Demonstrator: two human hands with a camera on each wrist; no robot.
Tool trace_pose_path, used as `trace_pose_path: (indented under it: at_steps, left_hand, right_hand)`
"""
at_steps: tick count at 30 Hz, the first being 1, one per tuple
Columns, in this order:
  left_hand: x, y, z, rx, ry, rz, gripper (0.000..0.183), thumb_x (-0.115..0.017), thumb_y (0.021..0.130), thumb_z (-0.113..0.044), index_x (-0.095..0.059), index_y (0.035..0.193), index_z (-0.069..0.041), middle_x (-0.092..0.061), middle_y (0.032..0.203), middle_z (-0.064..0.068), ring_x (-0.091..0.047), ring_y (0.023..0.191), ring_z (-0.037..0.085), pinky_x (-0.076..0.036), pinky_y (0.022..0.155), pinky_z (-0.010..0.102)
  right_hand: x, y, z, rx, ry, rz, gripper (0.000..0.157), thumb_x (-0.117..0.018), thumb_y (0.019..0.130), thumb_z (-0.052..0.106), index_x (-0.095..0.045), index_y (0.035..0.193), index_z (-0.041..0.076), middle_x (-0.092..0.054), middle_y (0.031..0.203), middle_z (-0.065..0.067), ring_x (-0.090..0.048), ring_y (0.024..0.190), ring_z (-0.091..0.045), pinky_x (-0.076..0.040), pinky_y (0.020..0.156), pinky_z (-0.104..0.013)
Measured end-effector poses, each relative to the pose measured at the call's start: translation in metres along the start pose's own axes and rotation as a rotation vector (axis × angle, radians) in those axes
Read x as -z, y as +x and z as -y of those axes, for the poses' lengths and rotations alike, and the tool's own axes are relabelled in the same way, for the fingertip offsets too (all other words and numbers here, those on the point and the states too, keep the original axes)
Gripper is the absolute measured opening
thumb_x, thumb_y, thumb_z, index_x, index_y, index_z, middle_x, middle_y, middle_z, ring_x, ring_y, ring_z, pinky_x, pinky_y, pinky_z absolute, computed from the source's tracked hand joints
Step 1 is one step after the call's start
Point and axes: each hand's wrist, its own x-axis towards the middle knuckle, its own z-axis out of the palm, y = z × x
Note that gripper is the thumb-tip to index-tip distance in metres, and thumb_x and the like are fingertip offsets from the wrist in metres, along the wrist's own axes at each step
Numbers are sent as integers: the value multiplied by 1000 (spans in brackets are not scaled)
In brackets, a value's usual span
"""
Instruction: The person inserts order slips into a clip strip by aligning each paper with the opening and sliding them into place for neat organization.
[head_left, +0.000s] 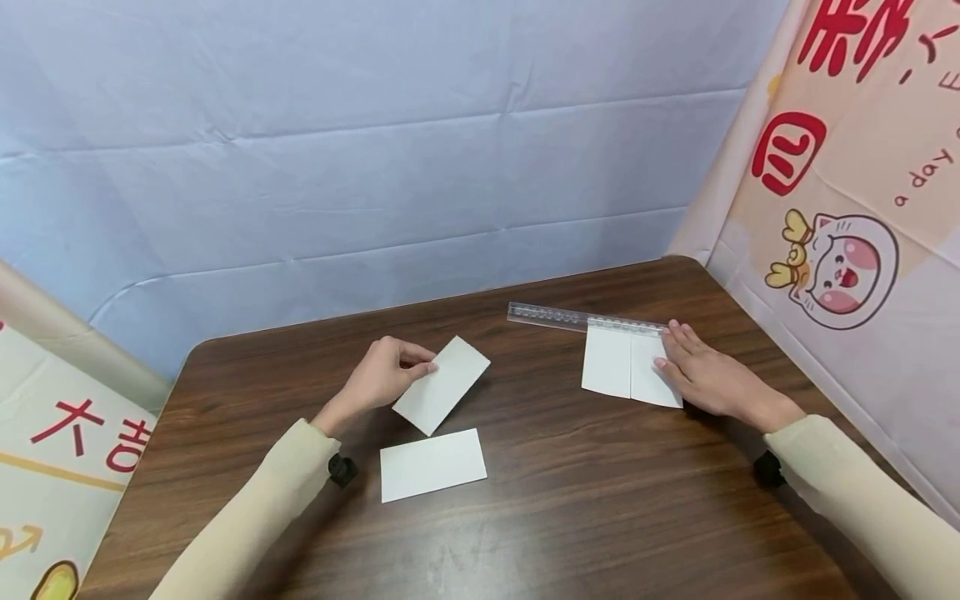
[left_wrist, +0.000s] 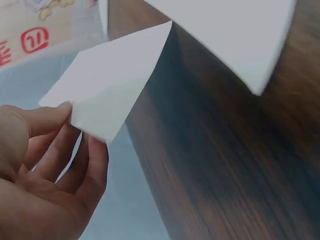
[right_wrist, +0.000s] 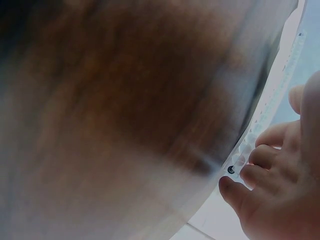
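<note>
Where the left hand (head_left: pixel 378 375) clamps the held card (head_left: pixel 442 387) in the head view, thumb and fingers grip its upper-left long edge. The held card is located above the table (head_left: pixel 540 517), left of centre; its long axis runs from lower left to upper right. Just below it, a second card (head_left: pixel 433 465) lies with its long axis left to right, right end slightly raised in the view. To the right, a transparent ruler (head_left: pixel 551 317) extends left to right, its right end slightly lower, across the upper edge of white paper (head_left: pixel 609 360) marked by a thin vertical line. The right hand (head_left: pixel 705 375) rests on the paper and the ruler's right end, fingers extended.

In the left wrist view, the thumb and fingers pinch one edge of the held card; a corner points to the upper right.

In the right wrist view, the fingertips are at the ruler, beside its end hole (right_wrist: pixel 231 170); the ruler's long axis runs toward the upper right. The brown area is blurred.
</note>
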Motion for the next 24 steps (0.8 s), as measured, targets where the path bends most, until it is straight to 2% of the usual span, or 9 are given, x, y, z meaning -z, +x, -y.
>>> trace_pose_path:
  at_steps: [4,8,14,19,24]
  left_hand:
    - [5,8,-2,91,-98,-10,24,-73,101,-23,-80,121,-11,-81,115,11,-78,103,24,-65,89,45]
    - [8,16,0,172,-231,-14,28,-72,102,-22,-78,124,-6,-79,118,15,-78,103,25,-64,96,50]
    - [10,27,1,276,-398,15,31,-70,103,-19,-74,128,-2,-76,126,19,-79,107,27,-64,98,43]
    - [6,35,1,312,-469,16,30,-71,102,-20,-76,127,-4,-75,130,17,-78,109,24,-65,97,40]
    - [-1,40,-1,316,-553,5,29,-74,100,-17,-77,124,-1,-75,128,19,-77,98,16,-66,95,38]
  right_hand:
    - [0,1,0,-5,-8,0,77,-35,115,46,-20,161,-15,-11,169,-38,-14,158,-56,-25,126,-71]
    - [1,1,1,-10,-12,0,78,-36,115,46,-20,161,-15,-11,169,-39,-15,158,-56,-25,125,-71]
    - [1,1,1,-20,-23,4,79,-35,115,48,-20,161,-14,-11,169,-39,-15,158,-56,-26,125,-71]
    - [1,1,1,-22,-33,1,80,-35,114,49,-20,161,-14,-10,169,-39,-15,158,-56,-26,125,-71]
    - [0,1,2,-24,-28,1,80,-35,114,50,-20,161,-14,-11,169,-39,-15,158,-56,-26,124,-71]
